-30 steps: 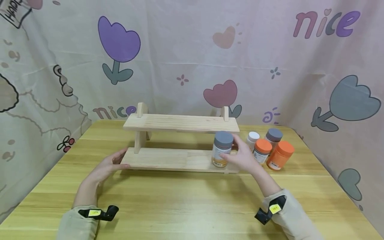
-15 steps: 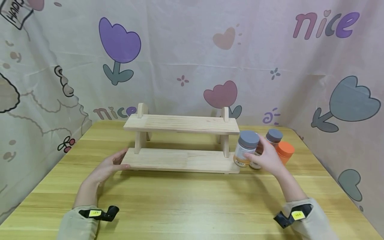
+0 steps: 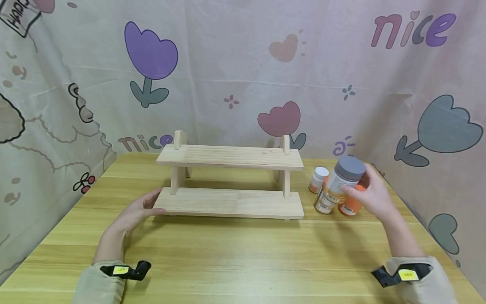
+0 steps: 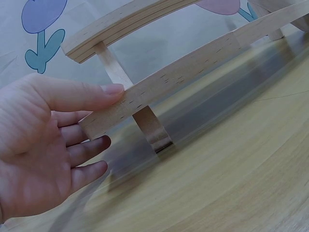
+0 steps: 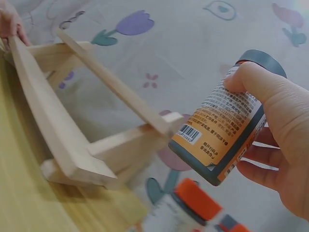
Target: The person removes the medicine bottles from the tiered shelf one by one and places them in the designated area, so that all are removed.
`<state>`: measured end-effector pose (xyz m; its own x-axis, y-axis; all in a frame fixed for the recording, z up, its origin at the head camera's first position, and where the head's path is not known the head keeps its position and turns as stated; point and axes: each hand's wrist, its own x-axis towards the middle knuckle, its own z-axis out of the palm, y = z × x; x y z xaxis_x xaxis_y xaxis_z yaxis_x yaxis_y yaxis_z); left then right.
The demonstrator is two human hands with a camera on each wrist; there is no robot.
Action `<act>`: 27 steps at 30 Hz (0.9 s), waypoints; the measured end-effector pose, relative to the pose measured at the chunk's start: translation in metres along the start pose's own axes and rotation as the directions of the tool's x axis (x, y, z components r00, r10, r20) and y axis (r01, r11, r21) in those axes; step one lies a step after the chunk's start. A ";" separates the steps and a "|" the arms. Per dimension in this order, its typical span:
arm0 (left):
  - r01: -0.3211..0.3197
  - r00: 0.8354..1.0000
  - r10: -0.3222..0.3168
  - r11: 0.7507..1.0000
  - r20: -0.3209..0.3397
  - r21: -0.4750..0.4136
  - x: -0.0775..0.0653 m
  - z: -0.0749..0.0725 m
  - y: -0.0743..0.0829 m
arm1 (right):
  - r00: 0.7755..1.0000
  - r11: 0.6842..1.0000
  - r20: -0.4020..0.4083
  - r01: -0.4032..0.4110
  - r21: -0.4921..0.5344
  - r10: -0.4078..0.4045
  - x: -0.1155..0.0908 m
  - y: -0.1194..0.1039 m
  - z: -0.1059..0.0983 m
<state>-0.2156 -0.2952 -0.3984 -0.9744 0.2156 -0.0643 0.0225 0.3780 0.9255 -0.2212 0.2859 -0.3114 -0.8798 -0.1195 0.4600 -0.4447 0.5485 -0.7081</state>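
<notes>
A pill bottle with a grey cap tilts in my right hand, above the other bottles at the right. Thumb and fingers grip its upper body; in the right wrist view its orange and white label carries a barcode. My left hand holds the left end of the lower board of a two-tier wooden shelf. In the left wrist view the thumb presses the board's front edge, while the other fingers lie behind and below it. Both boards of the shelf are bare.
A small white-capped bottle and an orange bottle stand on the wooden table, right of the shelf. An orange-capped bottle overlaps the held one in the head view. A printed curtain hangs behind.
My right hand has carried the grey-capped pill bottle rightward, from in front of the lower board to over the other bottles, tilting it. The left hand and shelf have stayed put.
</notes>
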 end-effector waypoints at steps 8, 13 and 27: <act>0.005 1.000 -0.005 1.000 0.002 0.000 0.000 0.000 0.000 | 0.996 0.993 -0.080 -0.041 -0.108 0.032 -0.001 0.004 -0.036; -0.004 1.000 0.004 1.000 0.000 0.013 0.000 0.000 0.000 | 0.987 0.986 -0.132 -0.106 -0.128 0.089 -0.001 0.011 -0.056; 0.007 1.000 -0.007 1.000 0.006 0.002 0.001 0.000 0.003 | 0.941 0.945 -0.212 -0.297 -0.135 0.265 -0.001 0.053 -0.095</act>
<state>-0.2162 -0.2942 -0.3956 -0.9732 0.2181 -0.0730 0.0161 0.3813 0.9243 -0.2279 0.3936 -0.2992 -0.9101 0.2082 0.3582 -0.1365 0.6656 -0.7337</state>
